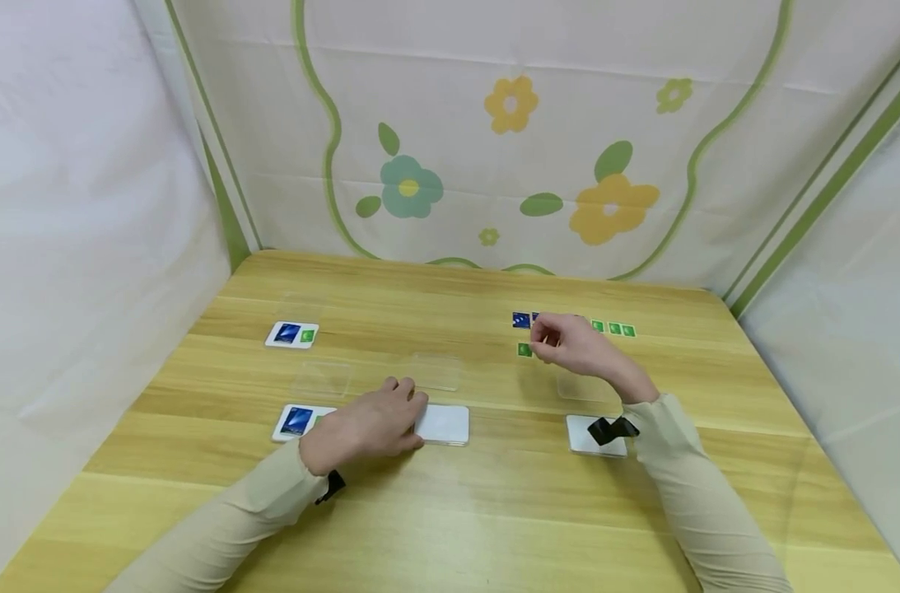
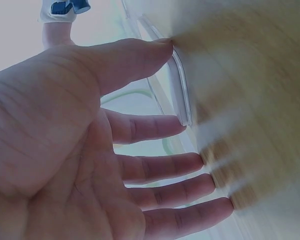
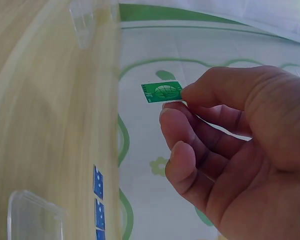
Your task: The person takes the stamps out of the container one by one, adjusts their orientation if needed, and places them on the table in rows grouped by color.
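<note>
Left hand [image 1: 371, 422]: case [image 1: 446, 424] held between thumb and forefinger.
Right hand [image 1: 574, 343]: stamp [image 3: 160, 92] pinched at one edge.
Stamp risk: might be dropped or bent, so little being gripped.

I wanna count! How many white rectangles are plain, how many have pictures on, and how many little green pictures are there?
Plain white rectangles: 2
White rectangles with pictures: 2
Little green pictures: 6 (3 in a row, 2 on white rectangles, 1 in the right hand)
Total: 10 showing; that hand may hide more.
</note>
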Tool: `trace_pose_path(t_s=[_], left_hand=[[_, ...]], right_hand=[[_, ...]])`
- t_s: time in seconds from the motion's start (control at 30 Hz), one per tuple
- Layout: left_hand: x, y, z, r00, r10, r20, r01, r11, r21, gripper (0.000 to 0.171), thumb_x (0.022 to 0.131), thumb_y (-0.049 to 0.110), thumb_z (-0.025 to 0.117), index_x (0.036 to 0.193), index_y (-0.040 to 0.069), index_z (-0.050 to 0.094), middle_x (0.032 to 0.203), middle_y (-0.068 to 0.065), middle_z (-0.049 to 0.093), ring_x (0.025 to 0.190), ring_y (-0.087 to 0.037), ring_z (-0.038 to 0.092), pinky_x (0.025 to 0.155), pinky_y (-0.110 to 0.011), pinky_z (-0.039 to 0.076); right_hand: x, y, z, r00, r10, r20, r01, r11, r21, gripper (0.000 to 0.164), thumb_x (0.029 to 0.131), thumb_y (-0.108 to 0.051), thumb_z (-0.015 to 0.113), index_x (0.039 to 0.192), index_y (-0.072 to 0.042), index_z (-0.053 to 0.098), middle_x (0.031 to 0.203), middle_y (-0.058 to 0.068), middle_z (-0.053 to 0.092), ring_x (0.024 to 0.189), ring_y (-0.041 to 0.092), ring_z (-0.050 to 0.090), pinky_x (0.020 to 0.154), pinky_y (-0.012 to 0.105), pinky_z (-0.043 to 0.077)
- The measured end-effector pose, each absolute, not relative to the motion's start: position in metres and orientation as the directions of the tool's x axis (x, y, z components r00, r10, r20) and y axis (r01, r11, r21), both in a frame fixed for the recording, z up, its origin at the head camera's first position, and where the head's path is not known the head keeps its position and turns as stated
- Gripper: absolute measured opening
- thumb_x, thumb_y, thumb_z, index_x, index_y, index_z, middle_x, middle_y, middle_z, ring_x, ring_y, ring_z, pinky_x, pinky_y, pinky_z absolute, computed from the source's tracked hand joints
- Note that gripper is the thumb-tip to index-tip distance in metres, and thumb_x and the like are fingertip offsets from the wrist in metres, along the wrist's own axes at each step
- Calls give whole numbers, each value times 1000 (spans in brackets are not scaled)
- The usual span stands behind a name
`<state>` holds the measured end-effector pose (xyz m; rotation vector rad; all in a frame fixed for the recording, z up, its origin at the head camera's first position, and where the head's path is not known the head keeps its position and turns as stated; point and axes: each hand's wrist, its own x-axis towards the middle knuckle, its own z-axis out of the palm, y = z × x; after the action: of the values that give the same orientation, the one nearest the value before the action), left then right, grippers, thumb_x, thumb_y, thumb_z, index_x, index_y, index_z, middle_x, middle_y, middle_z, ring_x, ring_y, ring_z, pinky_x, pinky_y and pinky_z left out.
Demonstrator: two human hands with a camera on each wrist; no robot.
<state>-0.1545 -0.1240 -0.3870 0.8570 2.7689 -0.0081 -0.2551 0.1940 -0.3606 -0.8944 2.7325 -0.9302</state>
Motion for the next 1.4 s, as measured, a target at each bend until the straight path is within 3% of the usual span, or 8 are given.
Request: trace_pose_path(t_s=[0.77, 1.07, 1.4], left_hand=[[-155, -123, -388, -794, 566, -221, 569, 820, 58, 46, 94, 43, 64, 122, 8, 54, 110, -7, 53, 92, -20, 46, 79, -32, 47], [-155, -124, -388, -798, 557, -228, 559, 827, 65, 46, 93, 42, 64, 122, 8, 54, 109, -7, 53, 92, -20, 46, 79, -32, 46], [-155, -125, -389, -799, 556, -229, 556, 828, 71, 45, 93, 43, 65, 121, 9, 54, 108, -6, 52, 91, -19, 45, 78, -31, 45]], right_hand=[[-277, 230, -364, -887, -462, -22, -327, 659, -677, 7, 96, -15, 60, 94, -8, 59, 79, 10, 61, 73, 36, 61, 56, 33, 52], [-283, 249, -360, -911, -413, -22, -290, 677, -676, 14, 96, -20, 61, 97, -6, 60, 84, 15, 62, 69, 24, 61, 57, 29, 51], [-289, 266, -361, -930, -366, -33, -248, 691, -679, 17, 97, -22, 61, 99, -5, 59, 91, 22, 62, 76, 35, 62, 58, 30, 52]])
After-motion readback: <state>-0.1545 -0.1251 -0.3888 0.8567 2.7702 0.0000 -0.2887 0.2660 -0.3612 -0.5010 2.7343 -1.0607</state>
